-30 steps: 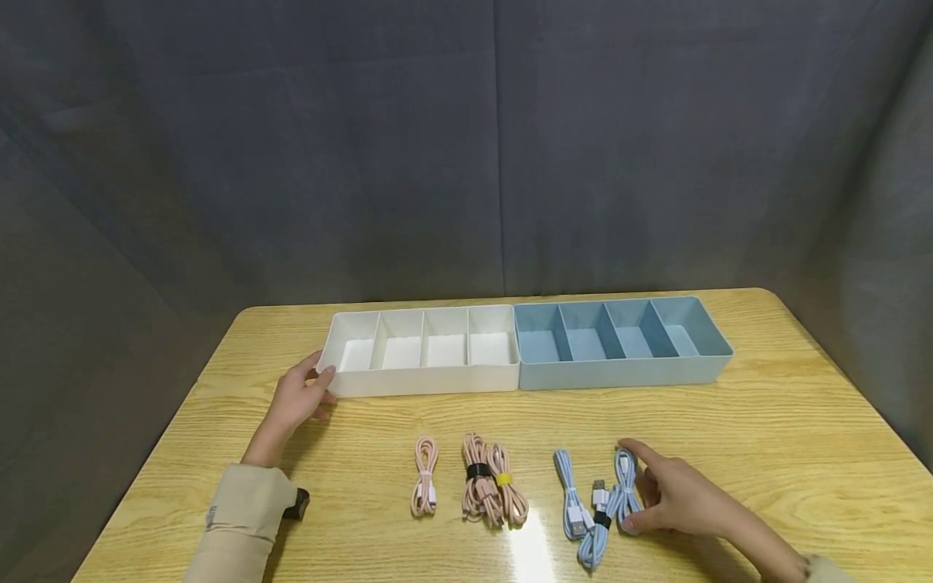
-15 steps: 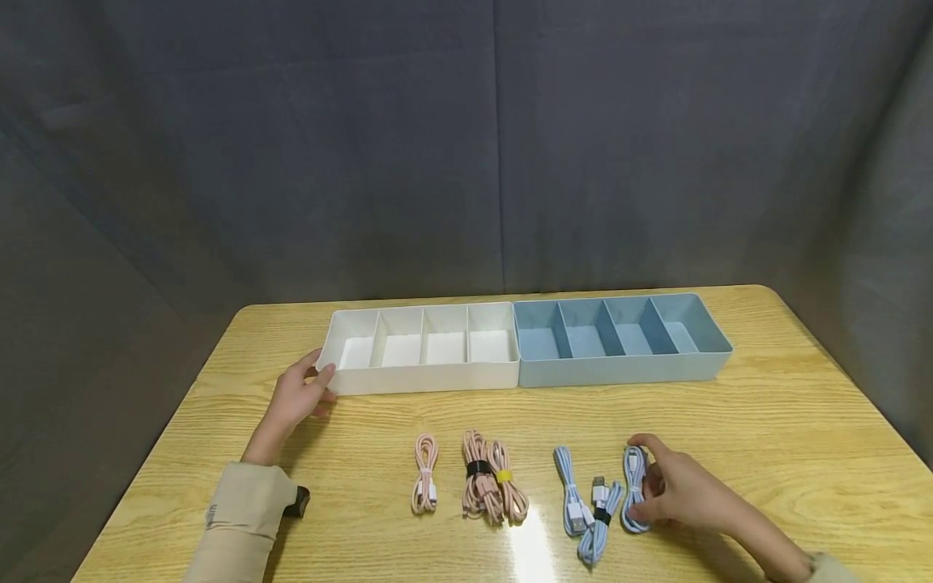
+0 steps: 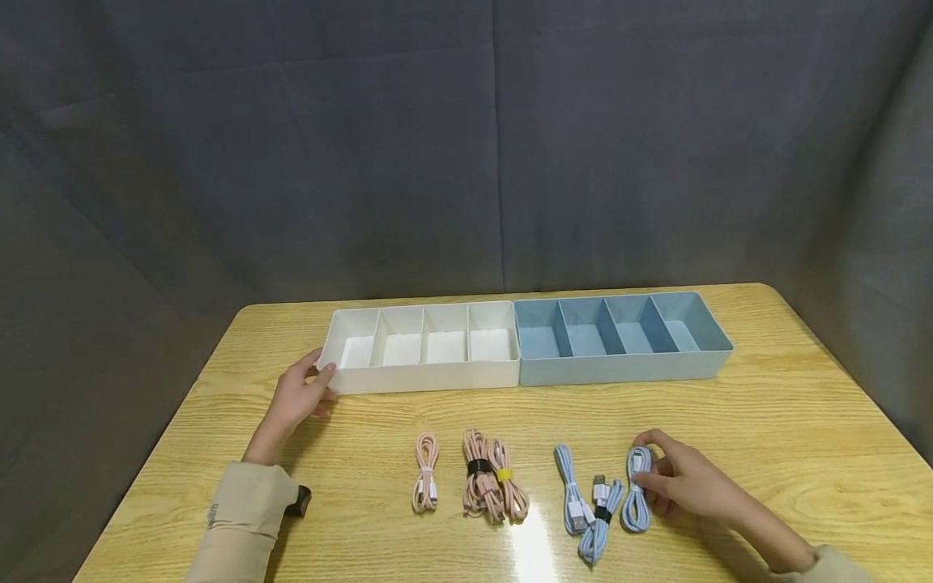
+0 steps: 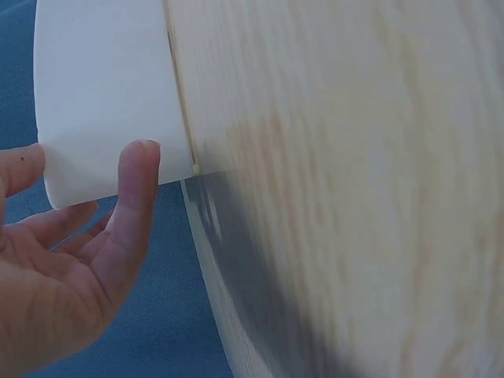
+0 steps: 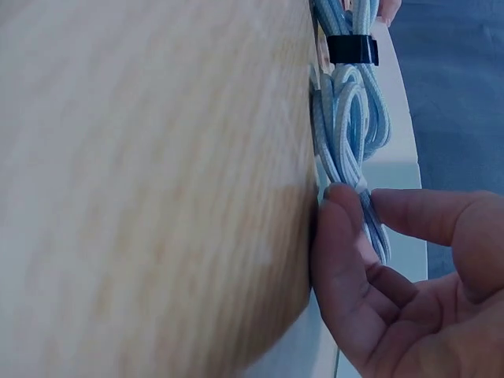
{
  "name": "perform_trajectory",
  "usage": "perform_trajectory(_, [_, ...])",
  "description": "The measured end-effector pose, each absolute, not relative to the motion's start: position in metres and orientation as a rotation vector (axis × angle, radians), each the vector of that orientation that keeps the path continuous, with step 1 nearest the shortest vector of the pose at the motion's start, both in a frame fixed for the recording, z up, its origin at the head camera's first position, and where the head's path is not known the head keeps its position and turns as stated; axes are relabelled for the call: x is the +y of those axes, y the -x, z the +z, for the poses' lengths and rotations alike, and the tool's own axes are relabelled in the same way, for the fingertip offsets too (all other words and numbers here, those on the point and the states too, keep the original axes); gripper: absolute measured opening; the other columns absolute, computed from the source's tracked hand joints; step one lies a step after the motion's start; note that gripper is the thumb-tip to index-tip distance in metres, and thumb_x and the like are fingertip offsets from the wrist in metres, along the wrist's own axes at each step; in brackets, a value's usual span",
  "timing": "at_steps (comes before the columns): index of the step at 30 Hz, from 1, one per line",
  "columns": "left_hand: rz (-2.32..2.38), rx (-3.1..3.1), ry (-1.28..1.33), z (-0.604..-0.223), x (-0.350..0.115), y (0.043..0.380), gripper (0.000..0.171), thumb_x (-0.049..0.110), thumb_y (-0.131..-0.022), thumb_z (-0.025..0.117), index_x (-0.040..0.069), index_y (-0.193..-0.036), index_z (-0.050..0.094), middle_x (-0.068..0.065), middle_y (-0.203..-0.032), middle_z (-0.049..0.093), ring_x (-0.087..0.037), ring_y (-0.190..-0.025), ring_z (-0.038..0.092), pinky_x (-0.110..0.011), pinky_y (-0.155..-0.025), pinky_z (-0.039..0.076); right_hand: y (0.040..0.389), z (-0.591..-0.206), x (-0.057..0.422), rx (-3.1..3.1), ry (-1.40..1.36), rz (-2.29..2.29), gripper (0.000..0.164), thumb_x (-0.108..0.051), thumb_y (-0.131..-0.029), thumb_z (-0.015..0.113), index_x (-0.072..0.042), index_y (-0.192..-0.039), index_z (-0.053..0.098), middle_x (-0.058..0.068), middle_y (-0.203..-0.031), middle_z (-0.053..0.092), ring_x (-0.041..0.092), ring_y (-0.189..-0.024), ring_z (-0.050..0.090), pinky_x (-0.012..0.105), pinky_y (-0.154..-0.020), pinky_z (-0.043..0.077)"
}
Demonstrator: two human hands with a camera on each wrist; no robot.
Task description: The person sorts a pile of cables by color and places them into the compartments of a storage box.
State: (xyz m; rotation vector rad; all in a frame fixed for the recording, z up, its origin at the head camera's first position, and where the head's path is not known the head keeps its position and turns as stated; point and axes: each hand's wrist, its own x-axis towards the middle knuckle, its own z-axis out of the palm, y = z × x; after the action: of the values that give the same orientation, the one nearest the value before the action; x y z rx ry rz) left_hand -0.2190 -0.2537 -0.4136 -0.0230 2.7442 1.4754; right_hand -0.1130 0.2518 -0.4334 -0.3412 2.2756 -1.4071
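Note:
My left hand [image 3: 297,397] holds the left front corner of a white four-part storage box [image 3: 430,379]; in the left wrist view its thumb [image 4: 138,177] lies on the wall. My right hand [image 3: 688,478] pinches a coiled light blue USB cable [image 3: 636,506], thumb and forefinger on either side near its tie in the right wrist view. Left of this coil lie a blue cable with a black strap [image 3: 596,538] and another blue cable [image 3: 568,478] with white plugs. The other fingers of my right hand are partly hidden in the head view.
A blue divided box [image 3: 619,370] adjoins the white one along the table's back. Pink cables lie mid-table: a lone coil [image 3: 426,457], a black-strapped bundle [image 3: 475,445] and a yellow-strapped one [image 3: 513,498]. A dark curtain [image 3: 364,162] hangs behind the table.
My right hand has shifted the blue coil slightly to the right, opening a gap from the black-strapped cable. The left hand keeps its place at the white box.

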Motion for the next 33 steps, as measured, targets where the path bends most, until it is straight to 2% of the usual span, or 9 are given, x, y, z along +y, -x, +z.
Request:
perform_trajectory(11, [1.485,2.736,0.026,-0.415,-0.255,0.22,0.053,0.019,-0.098,0.042,-0.003,-0.142,0.022,-0.032,-0.117,0.046,-0.033,-0.08,0.062,-0.036,-0.055,0.057,0.123,-0.435,0.264,1.985,0.457,-1.632,0.032,0.002,-0.092,0.042,0.017,-0.118,0.03,0.016,-0.069,0.06,0.016,-0.055,0.058,0.032,-0.047,0.054])
perform_trajectory(22, [1.495,2.729,0.033,-0.416,-0.255,0.221,0.052,0.018,-0.098,0.043,-0.003,-0.142,0.023,-0.031,-0.113,0.047,-0.032,-0.078,0.063,-0.035,-0.055,0.057,0.132,-0.436,0.267,1.871,0.463,-1.704,0.029,0.003,-0.092,0.038,0.015,-0.117,0.033,0.009,-0.068,0.06,0.012,-0.055,0.056,0.027,-0.048,0.053])
perform_trajectory(33, [1.49,2.733,0.047,-0.415,-0.255,0.222,0.053,0.018,-0.098,0.043,-0.004,-0.141,0.023,-0.031,-0.112,0.048,-0.031,-0.077,0.063,-0.035,-0.054,0.057,0.141,-0.423,0.265,2.01,0.45,-1.669,0.033,0.002,-0.091,0.04,0.015,-0.12,0.031,0.013,-0.069,0.062,0.014,-0.056,0.058,0.035,-0.049,0.054])
